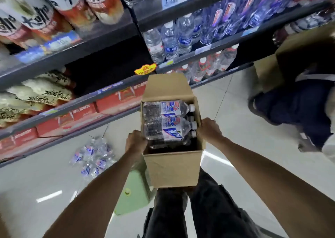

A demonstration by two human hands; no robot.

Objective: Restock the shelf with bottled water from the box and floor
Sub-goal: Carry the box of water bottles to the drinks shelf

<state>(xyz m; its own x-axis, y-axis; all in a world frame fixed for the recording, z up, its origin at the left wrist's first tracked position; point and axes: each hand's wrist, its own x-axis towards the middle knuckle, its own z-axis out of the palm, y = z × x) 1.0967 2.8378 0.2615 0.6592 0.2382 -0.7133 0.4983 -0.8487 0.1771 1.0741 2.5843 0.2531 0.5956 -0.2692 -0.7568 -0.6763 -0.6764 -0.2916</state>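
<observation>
I hold an open cardboard box [172, 167] in front of me above my legs. My left hand [135, 141] grips its left wall and my right hand [210, 129] grips its right wall. Inside lie several clear water bottles [168, 122] on their sides, with blue and red labels and caps to the right. A cluster of small bottles [93, 156] in clear wrap lies on the floor to the left. The shelf [204, 47] ahead carries rows of upright water bottles, and a dark gap [108, 65] opens left of them.
A pale green stool [132, 196] stands on the floor by my left leg. Another person in dark clothes [299, 111] crouches at the right beside a second cardboard box [290, 60]. Red cartons and bagged goods fill the left shelves.
</observation>
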